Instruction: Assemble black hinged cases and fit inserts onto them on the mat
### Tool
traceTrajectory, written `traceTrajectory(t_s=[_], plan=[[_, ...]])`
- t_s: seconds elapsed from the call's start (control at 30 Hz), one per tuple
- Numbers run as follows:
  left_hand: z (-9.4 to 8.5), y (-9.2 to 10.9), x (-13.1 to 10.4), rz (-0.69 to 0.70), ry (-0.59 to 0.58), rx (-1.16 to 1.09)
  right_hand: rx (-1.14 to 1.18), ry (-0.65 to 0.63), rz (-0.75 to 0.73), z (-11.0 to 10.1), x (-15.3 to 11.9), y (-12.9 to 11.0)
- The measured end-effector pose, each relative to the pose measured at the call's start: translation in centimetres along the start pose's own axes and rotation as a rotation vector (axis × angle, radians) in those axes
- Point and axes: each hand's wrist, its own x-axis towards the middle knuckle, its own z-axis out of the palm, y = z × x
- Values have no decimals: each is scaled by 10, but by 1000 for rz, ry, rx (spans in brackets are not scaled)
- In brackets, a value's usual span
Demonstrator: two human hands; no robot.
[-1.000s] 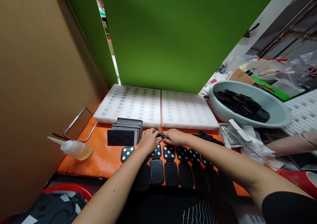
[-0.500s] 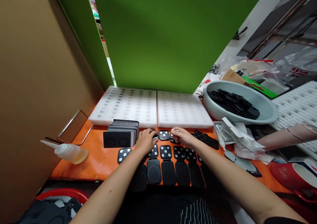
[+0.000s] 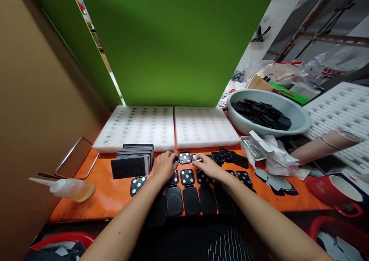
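Black square pieces with white dots (image 3: 187, 177) lie in rows on the orange table (image 3: 113, 193), with plain black flaps (image 3: 191, 200) along the front edge. My left hand (image 3: 165, 166) rests at the left end of the back row, its fingers curled by a dark piece; what it grips is too small to make out. A dotted piece (image 3: 185, 157) lies between my hands. My right hand (image 3: 206, 165) pinches a small, light, thin item (image 3: 197, 160) over the dotted piece next to it.
A stack of black cards (image 3: 129, 167) stands left of my hands, near a bottle (image 3: 75, 190). White foam trays (image 3: 138, 128) lie behind. To the right are a grey basin (image 3: 268, 128) of black parts, plastic bags and a red mug (image 3: 331, 190).
The camera view has turned a little to the right. My right hand has moved closer to my left hand and lowered onto the back row, with the small item now showing at its fingertips.
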Motion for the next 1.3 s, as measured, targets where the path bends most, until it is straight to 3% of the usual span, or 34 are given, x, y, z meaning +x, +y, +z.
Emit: traceTrajectory(t_s=[0.17,0.27,0.77,0.87,1.0,1.07,1.2,1.3], plan=[[0,-3,0,-14,-13,-30,-707,-7,-193,15,37,-9],[0,-6,0,-14,-20,-49,-918,-111,-212,21,50,-12],[3,-14,-1,8,-14,-86,-947,-357,-242,13,65,-24],[3,-15,-1,9,-11,-95,-733,-381,-158,-2,59,-25],[4,-16,-1,8,-16,-112,-348,-199,-104,-10,51,-24],[4,-16,-1,5,-15,-111,-426,-202,-162,1,49,-23],[4,-16,-1,5,-16,-102,-850,-230,-236,34,48,-19],[3,-16,-1,8,-19,-105,-1016,-218,-231,43,48,-17]])
